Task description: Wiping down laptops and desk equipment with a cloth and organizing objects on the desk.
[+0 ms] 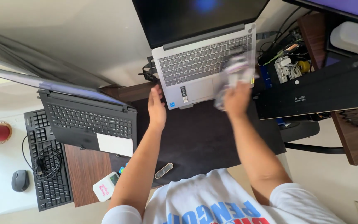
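My right hand (237,99) grips a crumpled pale cloth (235,72) and presses it on the right side of a silver laptop's (195,89) palm rest and keyboard; the cloth is blurred. The laptop stands open with a dark screen, raised at the far edge of a black desk mat (199,137). My left hand (156,108) hovers with fingers apart and nothing in it, just off the laptop's front left corner.
A black laptop (88,120) sits open to the left, overlapping a black keyboard (48,174) with a coiled cable. A grey mouse (20,181), a small white box (105,187), and a slim remote-like object (163,170) lie near. Another black keyboard (324,89) and tangled cables (286,62) are right.
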